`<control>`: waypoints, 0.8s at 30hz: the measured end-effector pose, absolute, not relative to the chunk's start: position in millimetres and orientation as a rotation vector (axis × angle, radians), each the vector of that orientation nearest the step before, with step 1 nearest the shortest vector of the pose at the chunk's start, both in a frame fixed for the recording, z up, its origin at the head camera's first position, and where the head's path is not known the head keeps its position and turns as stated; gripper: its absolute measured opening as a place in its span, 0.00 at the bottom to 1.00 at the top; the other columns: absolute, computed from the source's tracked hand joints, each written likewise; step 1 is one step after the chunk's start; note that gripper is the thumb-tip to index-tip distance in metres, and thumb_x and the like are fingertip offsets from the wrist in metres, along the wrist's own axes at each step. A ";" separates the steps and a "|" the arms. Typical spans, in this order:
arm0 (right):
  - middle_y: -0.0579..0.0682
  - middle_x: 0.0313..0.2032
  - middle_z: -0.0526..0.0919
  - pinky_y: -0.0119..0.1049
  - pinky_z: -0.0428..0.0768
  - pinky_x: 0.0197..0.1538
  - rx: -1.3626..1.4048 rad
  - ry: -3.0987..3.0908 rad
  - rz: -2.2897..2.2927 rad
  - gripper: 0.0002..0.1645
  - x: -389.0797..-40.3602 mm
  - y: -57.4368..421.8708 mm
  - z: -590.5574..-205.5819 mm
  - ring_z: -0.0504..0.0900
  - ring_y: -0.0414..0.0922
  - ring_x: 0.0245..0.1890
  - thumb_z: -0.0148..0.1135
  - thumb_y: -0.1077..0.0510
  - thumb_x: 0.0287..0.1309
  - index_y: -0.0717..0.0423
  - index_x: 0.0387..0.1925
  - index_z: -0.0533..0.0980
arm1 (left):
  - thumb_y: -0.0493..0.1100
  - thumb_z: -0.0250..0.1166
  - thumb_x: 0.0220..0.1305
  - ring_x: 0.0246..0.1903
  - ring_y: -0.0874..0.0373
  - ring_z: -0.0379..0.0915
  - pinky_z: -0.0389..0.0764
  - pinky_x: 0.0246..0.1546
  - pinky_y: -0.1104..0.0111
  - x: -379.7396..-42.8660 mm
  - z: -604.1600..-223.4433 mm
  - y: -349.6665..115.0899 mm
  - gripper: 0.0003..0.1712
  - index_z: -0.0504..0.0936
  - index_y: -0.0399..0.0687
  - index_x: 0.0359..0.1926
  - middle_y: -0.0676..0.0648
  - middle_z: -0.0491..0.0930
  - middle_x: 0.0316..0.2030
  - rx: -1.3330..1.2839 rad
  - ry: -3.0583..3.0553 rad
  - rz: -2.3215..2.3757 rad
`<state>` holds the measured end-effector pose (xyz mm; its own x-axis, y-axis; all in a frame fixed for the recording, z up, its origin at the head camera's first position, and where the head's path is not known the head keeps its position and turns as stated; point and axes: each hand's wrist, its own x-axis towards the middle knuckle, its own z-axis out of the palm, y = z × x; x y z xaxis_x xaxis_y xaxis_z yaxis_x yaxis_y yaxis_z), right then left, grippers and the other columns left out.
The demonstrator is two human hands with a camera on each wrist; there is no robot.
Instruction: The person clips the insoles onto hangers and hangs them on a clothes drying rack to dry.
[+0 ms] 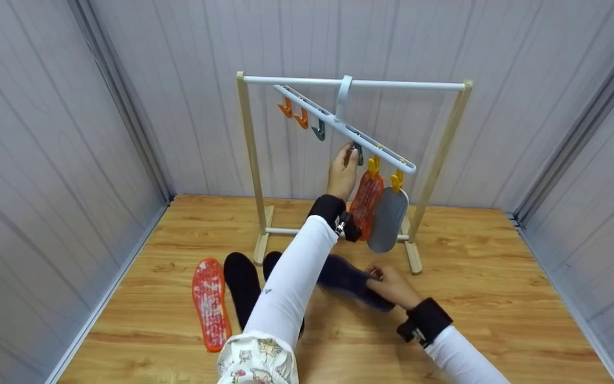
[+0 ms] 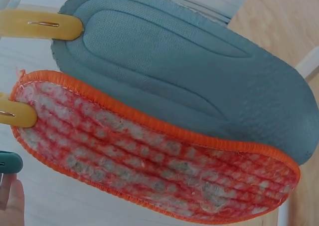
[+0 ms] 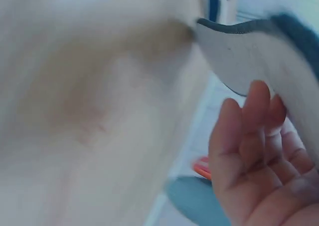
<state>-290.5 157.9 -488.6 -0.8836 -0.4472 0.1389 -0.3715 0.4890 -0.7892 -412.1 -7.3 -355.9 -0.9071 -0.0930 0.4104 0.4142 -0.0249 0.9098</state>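
My left hand [image 1: 343, 170] is raised to the hanger [image 1: 376, 148] and pinches a dark green clothes peg [image 1: 359, 153] near its middle. In the left wrist view only a bit of the fingers shows below the green peg [image 2: 10, 162]. Lower down, my right hand [image 1: 394, 287] holds a dark navy insole [image 1: 347, 278] by one end, over the floor. Its pale underside [image 3: 239, 56] faces the right wrist camera. Beside my left hand, a red-and-white insole [image 1: 366, 202] and a grey insole [image 1: 388, 218] hang from yellow pegs [image 1: 396, 181].
A wooden rack [image 1: 251, 144] with a white top bar carries the hanger by its hook [image 1: 342, 96]. Orange pegs [image 1: 301, 118] and another green peg [image 1: 319, 129] hang at its left. On the wooden floor lie an orange-edged insole [image 1: 211, 304] and black insoles [image 1: 242, 285], partly behind my left sleeve.
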 end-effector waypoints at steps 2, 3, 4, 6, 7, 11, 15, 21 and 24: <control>0.56 0.33 0.79 0.38 0.74 0.38 -0.768 2.700 -1.366 0.09 -292.8 161.1 -478.1 0.76 0.47 0.34 0.59 0.67 0.53 0.66 0.38 0.76 | 0.44 0.46 0.74 0.63 0.51 0.62 0.64 0.63 0.63 -406.6 -350.4 -8.0 0.25 0.62 0.39 0.68 0.40 0.67 0.63 -0.345 -1.890 -2.033; 0.57 0.34 0.80 0.40 0.75 0.39 -0.793 2.733 -1.357 0.09 -293.3 162.2 -473.1 0.77 0.48 0.35 0.59 0.67 0.53 0.66 0.38 0.77 | 0.44 0.46 0.74 0.63 0.50 0.62 0.64 0.63 0.62 -403.8 -347.6 -8.5 0.25 0.62 0.38 0.67 0.39 0.67 0.63 -0.345 -1.885 -2.046; 0.57 0.35 0.81 0.41 0.75 0.40 -0.818 2.767 -1.340 0.09 -293.9 163.1 -468.5 0.77 0.49 0.36 0.59 0.67 0.54 0.66 0.38 0.77 | 0.43 0.47 0.74 0.63 0.49 0.63 0.64 0.63 0.61 -401.2 -345.1 -9.1 0.25 0.62 0.37 0.67 0.38 0.67 0.62 -0.344 -1.878 -2.060; 0.57 0.36 0.82 0.42 0.76 0.41 -0.854 2.840 -1.269 0.09 -295.2 164.2 -461.4 0.78 0.49 0.36 0.61 0.66 0.55 0.65 0.38 0.79 | 0.41 0.47 0.74 0.62 0.49 0.63 0.64 0.63 0.61 -399.9 -343.8 -9.5 0.25 0.62 0.36 0.67 0.38 0.67 0.62 -0.340 -1.873 -2.068; 0.57 0.35 0.82 0.42 0.76 0.40 -0.862 2.862 -1.238 0.09 -295.6 164.5 -458.4 0.79 0.49 0.35 0.61 0.65 0.56 0.65 0.38 0.79 | 0.41 0.47 0.74 0.62 0.50 0.64 0.65 0.62 0.62 -401.5 -345.3 -9.3 0.24 0.62 0.36 0.67 0.38 0.68 0.62 -0.335 -1.874 -2.063; 0.57 0.34 0.83 0.43 0.77 0.39 -0.856 2.897 -1.162 0.12 -296.5 165.1 -450.0 0.80 0.49 0.34 0.64 0.64 0.53 0.66 0.40 0.79 | 0.44 0.47 0.74 0.60 0.53 0.65 0.66 0.61 0.64 -414.0 -356.9 -7.5 0.25 0.63 0.39 0.67 0.41 0.70 0.61 -0.315 -1.896 -2.025; 0.59 0.37 0.81 0.43 0.77 0.40 -0.808 2.815 -1.214 0.18 -295.2 167.9 -439.0 0.79 0.50 0.37 0.64 0.65 0.49 0.67 0.44 0.77 | 0.47 0.47 0.74 0.60 0.55 0.66 0.67 0.60 0.64 -416.1 -359.6 -7.1 0.25 0.63 0.41 0.67 0.42 0.71 0.60 -0.292 -1.932 -1.999; 0.60 0.39 0.79 0.34 0.77 0.25 -0.754 2.635 -1.394 0.23 -291.5 168.1 -416.0 0.76 0.42 0.25 0.62 0.69 0.46 0.69 0.49 0.72 | 0.46 0.47 0.74 0.60 0.55 0.66 0.67 0.60 0.67 -416.4 -357.8 -7.2 0.25 0.63 0.40 0.67 0.42 0.71 0.60 -0.302 -1.933 -1.978; 0.61 0.38 0.78 0.32 0.76 0.20 -0.771 2.634 -1.456 0.22 -291.6 165.9 -408.3 0.75 0.42 0.22 0.62 0.70 0.46 0.68 0.48 0.73 | 0.46 0.47 0.74 0.58 0.55 0.68 0.68 0.58 0.68 -416.8 -357.0 -7.7 0.25 0.63 0.40 0.67 0.42 0.72 0.58 -0.305 -1.931 -1.970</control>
<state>-291.6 165.9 -408.3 -0.8763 -0.4369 0.2029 -0.4043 0.4381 -0.8029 -416.8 -7.7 -357.0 -0.9102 -0.1066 0.4003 0.4023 0.0025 0.9155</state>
